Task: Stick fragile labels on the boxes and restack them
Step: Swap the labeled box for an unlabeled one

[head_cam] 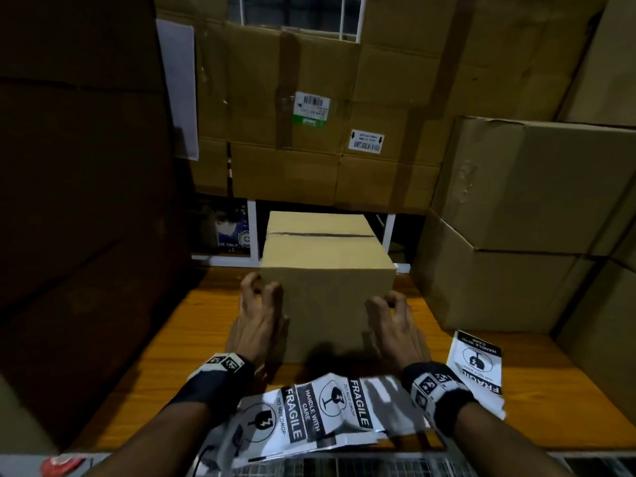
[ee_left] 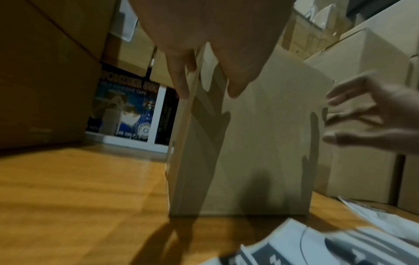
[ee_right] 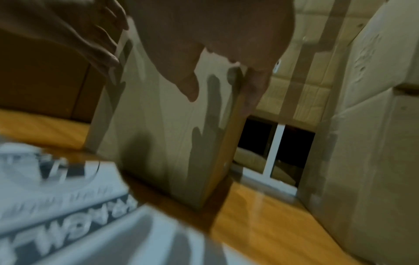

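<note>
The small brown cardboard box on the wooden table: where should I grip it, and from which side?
Clamp the small brown cardboard box by its two upright side walls, approaching from the near side. Left hand and right hand already flank its front corners; its flat, parallel sides suit a two-hand squeeze.

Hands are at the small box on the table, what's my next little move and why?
Probably close both hands onto the box: the left hand and right hand flank its near corners with fingers spread, and its front face shows no label yet.
</note>
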Motion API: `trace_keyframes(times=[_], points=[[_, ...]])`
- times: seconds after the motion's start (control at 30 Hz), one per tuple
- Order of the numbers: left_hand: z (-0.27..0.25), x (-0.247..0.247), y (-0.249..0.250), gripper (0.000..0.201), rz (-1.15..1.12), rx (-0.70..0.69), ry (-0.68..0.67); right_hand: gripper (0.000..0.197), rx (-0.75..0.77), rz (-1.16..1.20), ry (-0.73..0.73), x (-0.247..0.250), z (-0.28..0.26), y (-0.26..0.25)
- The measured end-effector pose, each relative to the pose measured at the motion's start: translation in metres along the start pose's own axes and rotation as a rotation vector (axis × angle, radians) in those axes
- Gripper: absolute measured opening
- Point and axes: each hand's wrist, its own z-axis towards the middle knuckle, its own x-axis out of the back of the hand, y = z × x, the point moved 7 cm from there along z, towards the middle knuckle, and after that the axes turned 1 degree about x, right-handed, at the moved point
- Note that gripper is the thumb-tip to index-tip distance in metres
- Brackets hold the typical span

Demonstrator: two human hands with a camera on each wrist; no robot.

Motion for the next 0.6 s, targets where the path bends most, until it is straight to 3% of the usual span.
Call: trace_keyframes(times=[0.13, 0.23, 0.33, 0.6], points=[[0.02, 0.016, 0.003, 0.095, -0.023, -0.071, 0.09, 0.065, 0.056, -0.009, 0.226, 0.039, 0.015, -0.011], [0.035, 0.021, 0.009, 0.093, 0.054, -0.055, 0.049, 0.072, 0.076, -0.107, 0.153, 0.051, 0.036, -0.022], [0.043, 0.021, 0.009, 0.077, 0.122, -0.015, 0.008, 0.061, 0.045, -0.166, 0.053, 0.052, 0.052, -0.026], [0.051, 0.017, 0.008, 0.067, 0.149, 0.028, 0.008, 0.056, 0.013, -0.155, 0.039, 0.048, 0.063, -0.022]])
